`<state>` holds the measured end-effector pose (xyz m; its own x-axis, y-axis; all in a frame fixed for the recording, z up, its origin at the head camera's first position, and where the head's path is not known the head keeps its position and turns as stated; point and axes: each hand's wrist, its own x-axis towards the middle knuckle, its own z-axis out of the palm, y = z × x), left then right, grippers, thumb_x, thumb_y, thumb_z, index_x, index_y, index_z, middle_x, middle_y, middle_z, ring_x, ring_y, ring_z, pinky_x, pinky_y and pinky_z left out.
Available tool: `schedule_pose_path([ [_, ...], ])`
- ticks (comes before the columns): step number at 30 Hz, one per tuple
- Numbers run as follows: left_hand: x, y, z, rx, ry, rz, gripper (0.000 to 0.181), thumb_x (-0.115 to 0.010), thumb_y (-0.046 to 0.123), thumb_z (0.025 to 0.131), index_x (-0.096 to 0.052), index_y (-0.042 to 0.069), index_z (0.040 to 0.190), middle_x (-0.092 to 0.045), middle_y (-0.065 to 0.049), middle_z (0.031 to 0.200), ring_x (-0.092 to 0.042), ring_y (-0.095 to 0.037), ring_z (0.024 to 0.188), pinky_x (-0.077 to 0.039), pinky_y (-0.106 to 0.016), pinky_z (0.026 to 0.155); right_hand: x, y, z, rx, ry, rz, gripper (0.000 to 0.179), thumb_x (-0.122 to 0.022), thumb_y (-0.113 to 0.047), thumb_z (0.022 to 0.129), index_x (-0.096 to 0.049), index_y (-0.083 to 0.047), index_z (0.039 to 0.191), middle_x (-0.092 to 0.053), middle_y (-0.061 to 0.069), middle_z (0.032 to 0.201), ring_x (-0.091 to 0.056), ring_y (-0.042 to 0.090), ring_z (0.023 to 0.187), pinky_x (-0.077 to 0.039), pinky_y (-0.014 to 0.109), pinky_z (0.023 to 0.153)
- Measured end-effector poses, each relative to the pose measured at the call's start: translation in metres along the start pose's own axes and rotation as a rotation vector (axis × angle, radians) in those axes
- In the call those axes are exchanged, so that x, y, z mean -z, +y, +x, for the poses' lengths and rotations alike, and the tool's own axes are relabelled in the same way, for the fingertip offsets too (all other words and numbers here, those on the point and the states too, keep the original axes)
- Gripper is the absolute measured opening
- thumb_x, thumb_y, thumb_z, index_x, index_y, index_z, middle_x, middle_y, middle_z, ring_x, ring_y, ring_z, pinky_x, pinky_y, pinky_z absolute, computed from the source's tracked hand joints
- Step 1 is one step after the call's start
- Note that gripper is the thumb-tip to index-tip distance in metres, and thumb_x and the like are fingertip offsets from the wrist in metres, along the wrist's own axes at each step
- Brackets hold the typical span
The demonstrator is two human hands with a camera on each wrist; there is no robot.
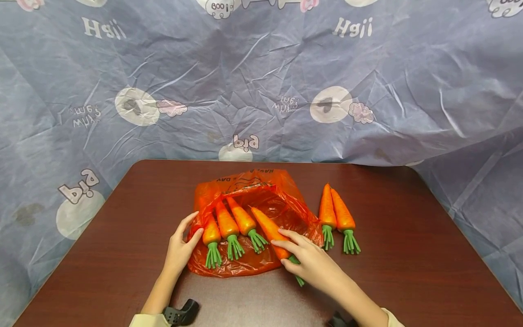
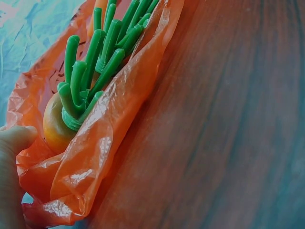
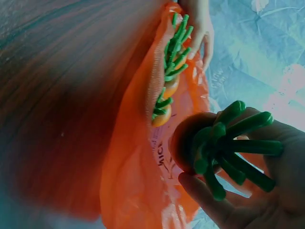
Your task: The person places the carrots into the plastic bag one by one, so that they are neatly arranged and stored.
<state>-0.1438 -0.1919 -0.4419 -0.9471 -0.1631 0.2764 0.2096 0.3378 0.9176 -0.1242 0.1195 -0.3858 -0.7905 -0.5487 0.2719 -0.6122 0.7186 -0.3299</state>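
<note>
A thin red plastic bag lies on the table with its mouth spread wide. My left hand holds the bag's left edge between thumb and fingers; the fingers behind the plastic are partly hidden. Inside the mouth, three orange carrots lie side by side: a left one, a middle one and a right one, green stems toward me. My right hand grips another carrot near its stem end, its tip pointing into the bag. That carrot's green stem faces the right wrist camera.
Two more carrots, one beside the other, lie on the table just right of the bag. The dark brown table ends at a blue patterned cloth hanging behind it.
</note>
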Motion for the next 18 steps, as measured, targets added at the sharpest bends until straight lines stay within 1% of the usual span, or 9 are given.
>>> schedule_pose_path([
  [4,0.000,0.000,0.000,0.004,-0.004,0.001,0.045,-0.062,0.002,0.084,-0.049,0.005,0.127,-0.051,-0.019,0.127,-0.044,0.016,0.104,-0.040,-0.002,0.083,-0.007,0.001,0.007,-0.017,-0.013,-0.006,0.039,-0.068,-0.021,0.079,-0.061,-0.023,0.118,-0.052,0.003,0.130,-0.053,0.024,0.115,-0.050,0.041,0.085],
  [13,0.000,0.000,0.000,0.008,-0.002,0.000,0.045,-0.062,0.002,0.084,-0.049,0.005,0.127,-0.051,-0.019,0.128,-0.045,0.016,0.104,-0.041,-0.003,0.082,-0.022,0.004,0.026,-0.036,-0.030,0.045,0.039,-0.066,-0.019,0.081,-0.060,-0.021,0.120,-0.050,0.005,0.132,-0.051,0.027,0.117,-0.049,0.042,0.086],
  [18,0.000,-0.002,0.001,0.007,-0.003,-0.002,0.046,-0.062,0.002,0.083,-0.049,0.005,0.127,-0.051,-0.018,0.128,-0.045,0.016,0.103,-0.042,-0.003,0.081,-0.031,0.006,0.037,-0.043,-0.015,0.044,0.039,-0.066,-0.019,0.081,-0.060,-0.020,0.120,-0.050,0.005,0.131,-0.051,0.025,0.116,-0.049,0.040,0.087],
])
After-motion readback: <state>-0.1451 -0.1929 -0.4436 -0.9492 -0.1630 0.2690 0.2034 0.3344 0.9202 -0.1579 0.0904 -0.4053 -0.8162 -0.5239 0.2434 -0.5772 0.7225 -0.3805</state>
